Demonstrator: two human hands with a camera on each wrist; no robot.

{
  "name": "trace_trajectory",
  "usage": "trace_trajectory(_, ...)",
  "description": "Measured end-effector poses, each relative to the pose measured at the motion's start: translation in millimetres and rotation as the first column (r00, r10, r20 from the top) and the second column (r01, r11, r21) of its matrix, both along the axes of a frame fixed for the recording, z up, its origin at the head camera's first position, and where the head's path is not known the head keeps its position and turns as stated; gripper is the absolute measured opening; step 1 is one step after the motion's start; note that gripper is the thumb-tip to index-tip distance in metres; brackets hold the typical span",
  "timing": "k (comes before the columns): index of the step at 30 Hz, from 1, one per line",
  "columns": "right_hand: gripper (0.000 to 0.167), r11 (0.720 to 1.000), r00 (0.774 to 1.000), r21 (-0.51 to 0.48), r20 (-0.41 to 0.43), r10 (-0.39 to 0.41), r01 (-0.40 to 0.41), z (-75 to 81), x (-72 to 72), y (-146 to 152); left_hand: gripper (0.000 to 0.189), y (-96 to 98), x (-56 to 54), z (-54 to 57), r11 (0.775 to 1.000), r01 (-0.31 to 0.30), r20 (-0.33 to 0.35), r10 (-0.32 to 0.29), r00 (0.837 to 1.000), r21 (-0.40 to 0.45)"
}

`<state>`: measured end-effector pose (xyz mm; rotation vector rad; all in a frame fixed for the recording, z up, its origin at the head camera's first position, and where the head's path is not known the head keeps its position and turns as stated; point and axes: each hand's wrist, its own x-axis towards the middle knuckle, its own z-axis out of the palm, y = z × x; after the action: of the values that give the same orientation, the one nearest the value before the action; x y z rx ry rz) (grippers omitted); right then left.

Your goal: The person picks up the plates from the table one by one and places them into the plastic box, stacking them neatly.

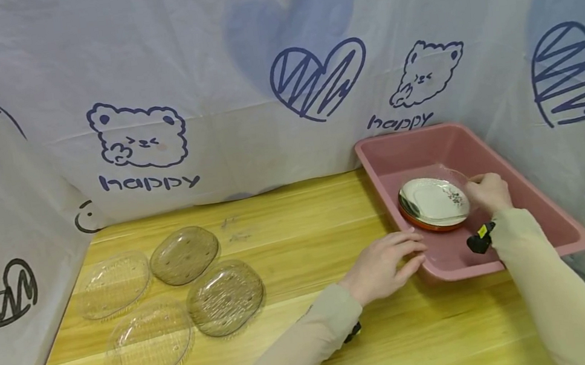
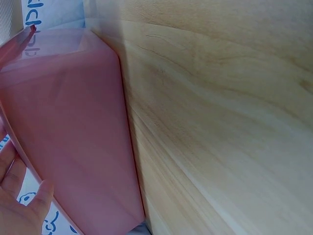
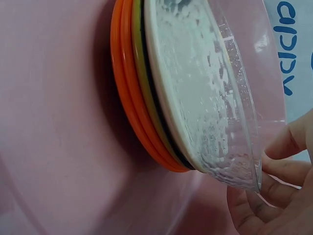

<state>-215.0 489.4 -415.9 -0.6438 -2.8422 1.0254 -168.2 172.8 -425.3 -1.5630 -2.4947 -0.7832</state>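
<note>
My right hand [image 1: 490, 193] pinches the rim of a clear textured plate [image 3: 234, 103] between thumb and fingers, inside the pink basin [image 1: 556, 229]. This see-through plate sits tilted over a stack, close against a white plate [image 1: 434, 197] with a small floral print. Below the white one, the right wrist view shows a dark edge, a yellowish edge and orange plates [image 3: 128, 93]. My left hand [image 1: 384, 262] rests at the basin's near left rim, fingers extended over it; in the left wrist view the thumb lies by the outer wall.
On the left of the wooden table [image 1: 297, 224] lie two clear plates, one at the back [image 1: 113, 285] and a nearer clear one [image 1: 150, 344]. Beside them are two brownish see-through plates, a far one [image 1: 185, 255] and a near one [image 1: 226, 298]. A printed cloth [image 1: 227, 93] hangs behind.
</note>
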Motion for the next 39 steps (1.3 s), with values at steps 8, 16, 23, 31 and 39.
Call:
trace_trajectory(8, 0.050, 0.996, 0.997, 0.043, -0.011, -0.081, 0.082, 0.5, 1.2, -0.1, 0.036, -0.2, 1.2, 1.1, 1.000, -0.012, -0.004, 0.012, 1.000, -0.006)
trace_trajectory(16, 0.047, 0.999, 0.999, 0.030, -0.011, -0.034, 0.035, -1.4, 1.9, 1.8, 0.036, -0.3, 1.4, 1.5, 1.000, -0.017, -0.003, 0.017, 1.000, -0.005)
trace_trajectory(23, 0.047, 1.000, 1.000, 0.021, -0.009, 0.012, -0.012, -1.6, 4.0, 1.5, 0.036, -0.6, 2.5, 2.4, 1.000, -0.021, 0.003, 0.021, 1.000, -0.006)
trace_trajectory(31, 0.045, 1.000, 1.000, 0.000, 0.004, 0.019, -0.019, -3.3, 1.9, 1.4, 0.036, -0.2, 2.4, 1.2, 1.000, -0.019, 0.001, 0.019, 1.000, 0.002)
trace_trajectory(39, 0.044, 1.000, 1.000, -0.021, 0.018, 0.013, -0.012, -4.1, 0.3, 1.1, 0.036, 0.0, 2.3, 1.3, 1.000, -0.028, -0.005, 0.028, 1.000, -0.012)
